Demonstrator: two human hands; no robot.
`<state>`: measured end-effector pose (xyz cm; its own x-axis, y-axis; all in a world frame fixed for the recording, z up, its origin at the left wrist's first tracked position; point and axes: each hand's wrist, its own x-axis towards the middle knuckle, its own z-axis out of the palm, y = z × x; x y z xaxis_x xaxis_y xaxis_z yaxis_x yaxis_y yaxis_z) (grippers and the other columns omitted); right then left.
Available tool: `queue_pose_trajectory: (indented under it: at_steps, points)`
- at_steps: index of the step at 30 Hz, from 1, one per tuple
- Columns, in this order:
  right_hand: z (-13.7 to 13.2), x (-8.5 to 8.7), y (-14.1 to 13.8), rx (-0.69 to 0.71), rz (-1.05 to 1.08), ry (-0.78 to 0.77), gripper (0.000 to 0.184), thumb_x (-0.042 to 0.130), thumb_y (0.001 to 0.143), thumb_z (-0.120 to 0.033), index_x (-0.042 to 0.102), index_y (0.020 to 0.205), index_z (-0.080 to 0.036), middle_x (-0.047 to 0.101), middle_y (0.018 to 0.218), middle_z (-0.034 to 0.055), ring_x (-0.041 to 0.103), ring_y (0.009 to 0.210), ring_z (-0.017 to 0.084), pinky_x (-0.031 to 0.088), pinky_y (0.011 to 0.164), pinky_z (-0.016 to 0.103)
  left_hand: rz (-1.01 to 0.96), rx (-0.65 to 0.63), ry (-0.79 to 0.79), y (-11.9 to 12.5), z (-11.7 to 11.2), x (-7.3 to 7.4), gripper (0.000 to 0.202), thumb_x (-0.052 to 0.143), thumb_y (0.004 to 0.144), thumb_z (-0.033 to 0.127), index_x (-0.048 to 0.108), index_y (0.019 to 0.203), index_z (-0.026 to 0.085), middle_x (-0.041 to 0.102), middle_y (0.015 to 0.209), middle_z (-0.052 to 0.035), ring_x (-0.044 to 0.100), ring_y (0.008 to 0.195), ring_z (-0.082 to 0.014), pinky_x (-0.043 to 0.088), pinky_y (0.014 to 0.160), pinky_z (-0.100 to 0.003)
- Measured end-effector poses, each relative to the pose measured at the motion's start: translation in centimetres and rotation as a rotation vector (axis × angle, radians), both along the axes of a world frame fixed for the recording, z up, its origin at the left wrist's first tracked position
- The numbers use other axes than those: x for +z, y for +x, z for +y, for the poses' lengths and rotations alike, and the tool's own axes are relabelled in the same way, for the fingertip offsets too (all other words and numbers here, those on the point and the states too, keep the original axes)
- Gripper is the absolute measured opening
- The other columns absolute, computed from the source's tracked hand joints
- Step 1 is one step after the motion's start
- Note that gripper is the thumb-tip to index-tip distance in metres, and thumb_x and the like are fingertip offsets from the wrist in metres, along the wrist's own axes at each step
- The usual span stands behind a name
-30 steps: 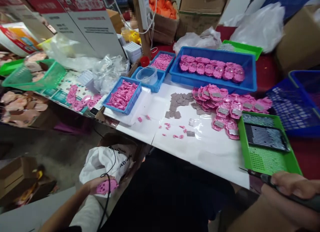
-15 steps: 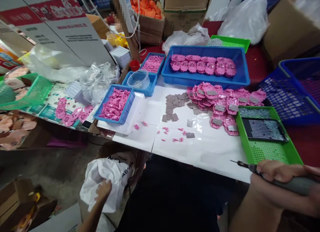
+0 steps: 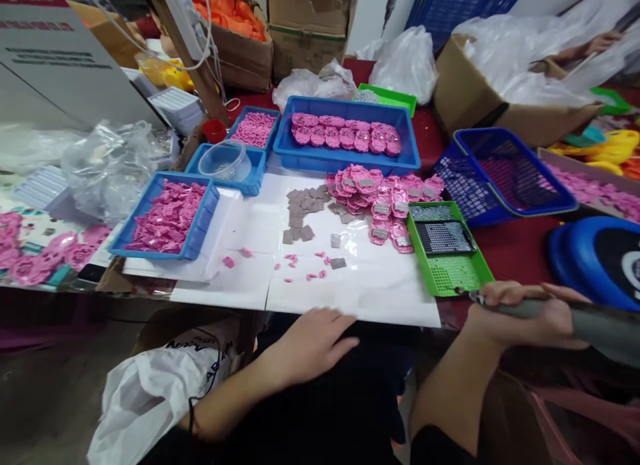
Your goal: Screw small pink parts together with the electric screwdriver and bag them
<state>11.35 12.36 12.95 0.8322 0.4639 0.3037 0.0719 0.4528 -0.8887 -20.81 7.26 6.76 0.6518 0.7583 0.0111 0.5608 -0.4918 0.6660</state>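
Observation:
My left hand [image 3: 307,341] hovers palm down at the near edge of the white sheet [image 3: 395,285], holding nothing, fingers loosely apart. My right hand [image 3: 525,311] grips a grey electric screwdriver [image 3: 575,318], its tip pointing left beside the green tray [image 3: 450,278] with a black screw holder. A heap of pink toy shells [image 3: 385,195] lies on the sheet, next to grey square pads [image 3: 303,211] and small pink bits [image 3: 305,265].
Blue bins hold pink parts [image 3: 167,215] and finished shells [image 3: 345,135]. A clear cup [image 3: 225,161] sits in a small blue bin. A blue basket [image 3: 500,175] is at right; a white bag [image 3: 160,385] in a box sits below left. Cardboard boxes stand behind.
My left hand dropped a pink shell into the white bag below and rose empty to the table edge. The view swung right; my right hand kept holding the screwdriver.

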Motion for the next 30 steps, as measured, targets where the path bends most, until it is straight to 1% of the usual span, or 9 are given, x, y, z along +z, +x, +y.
queue_pose_trajectory:
  at_steps: [2, 4, 6, 9, 12, 17, 23, 26, 30]
  points:
    - [0.9, -0.2, 1.8, -0.094, -0.026, 0.097, 0.028, 0.064, 0.065, -0.052, 0.058, 0.080, -0.028, 0.033, 0.046, -0.0079, 0.029, 0.038, 0.011, 0.026, 0.040, 0.026, 0.029, -0.051, 0.145, 4.8, 5.0, 1.7, 0.029, 0.066, 0.114, 0.043, 0.073, 0.133, 0.023, 0.076, 0.135, -0.0144, 0.073, 0.122, -0.0334, 0.061, 0.107, -0.047]
    - [1.7, -0.4, 3.2, -0.139, -0.034, 0.127, 0.018, 0.062, 0.067, -0.041, 0.059, 0.077, -0.026, 0.038, 0.047, -0.0070, 0.034, 0.038, 0.011, 0.029, 0.041, 0.026, 0.153, 0.068, 0.213, 9.2, 9.7, 2.8, 0.030, 0.070, 0.112, 0.039, 0.072, 0.136, 0.020, 0.070, 0.149, -0.0193, 0.067, 0.135, -0.0378, 0.059, 0.111, -0.051]
    - [2.3, -0.7, 4.3, -0.143, -0.023, 0.122, 0.015, 0.061, 0.067, -0.037, 0.060, 0.077, -0.025, 0.040, 0.048, -0.0068, 0.036, 0.037, 0.010, 0.030, 0.040, 0.025, 0.228, 0.144, 0.220, 12.6, 13.2, 2.9, 0.033, 0.071, 0.111, 0.035, 0.070, 0.139, 0.018, 0.067, 0.154, -0.0211, 0.062, 0.143, -0.0402, 0.056, 0.114, -0.054]
    - [3.0, -1.4, 5.3, -0.134, -0.009, 0.132, 0.017, 0.060, 0.069, -0.038, 0.059, 0.079, -0.024, 0.039, 0.048, -0.0085, 0.033, 0.035, 0.010, 0.028, 0.038, 0.023, 0.246, 0.169, 0.226, 14.8, 15.5, 1.7, 0.031, 0.071, 0.111, 0.030, 0.070, 0.139, 0.016, 0.066, 0.154, -0.0224, 0.061, 0.143, -0.0422, 0.055, 0.114, -0.057]
    - [3.6, -2.1, 5.6, -0.097, -0.003, 0.120, 0.019, 0.062, 0.072, -0.040, 0.059, 0.081, -0.023, 0.039, 0.048, -0.0094, 0.033, 0.035, 0.010, 0.030, 0.038, 0.023, 0.238, 0.185, 0.249, 14.4, 15.1, 0.1, 0.024, 0.069, 0.111, 0.028, 0.071, 0.132, 0.017, 0.070, 0.145, -0.0216, 0.064, 0.136, -0.0411, 0.055, 0.112, -0.057]
    - [4.6, -3.1, 5.3, -0.023, -0.003, 0.080, 0.024, 0.068, 0.076, -0.045, 0.059, 0.081, -0.024, 0.040, 0.049, -0.0111, 0.033, 0.036, 0.010, 0.031, 0.039, 0.022, 0.178, 0.182, 0.296, 12.1, 12.1, -1.7, 0.010, 0.073, 0.109, 0.028, 0.069, 0.114, 0.020, 0.073, 0.123, -0.0152, 0.068, 0.120, -0.0342, 0.057, 0.108, -0.048]
    - [5.7, -3.7, 5.0, -0.014, -0.004, 0.088, 0.022, 0.066, 0.075, -0.043, 0.058, 0.082, -0.024, 0.042, 0.048, -0.0108, 0.033, 0.036, 0.010, 0.032, 0.040, 0.023, 0.090, 0.190, 0.341, 10.5, 8.0, -3.2, 0.015, 0.073, 0.109, 0.029, 0.063, 0.101, 0.021, 0.070, 0.108, -0.0109, 0.069, 0.108, -0.0313, 0.060, 0.095, -0.043]
    - [6.0, -4.0, 5.2, -0.025, -0.009, 0.082, 0.023, 0.066, 0.078, -0.045, 0.059, 0.084, -0.024, 0.041, 0.049, -0.0107, 0.035, 0.036, 0.010, 0.032, 0.039, 0.024, 0.053, 0.219, 0.349, 10.7, 7.6, -3.6, 0.016, 0.072, 0.110, 0.029, 0.062, 0.100, 0.022, 0.069, 0.103, -0.0093, 0.069, 0.104, -0.0302, 0.060, 0.093, -0.042]
    - [6.1, -4.4, 5.2, -0.045, -0.023, 0.068, 0.028, 0.069, 0.082, -0.049, 0.057, 0.085, -0.024, 0.041, 0.050, -0.0108, 0.038, 0.037, 0.011, 0.034, 0.039, 0.024, 0.020, 0.277, 0.336, 11.2, 8.6, -3.7, 0.019, 0.073, 0.110, 0.030, 0.061, 0.098, 0.023, 0.067, 0.096, -0.0060, 0.069, 0.098, -0.0281, 0.058, 0.090, -0.040]
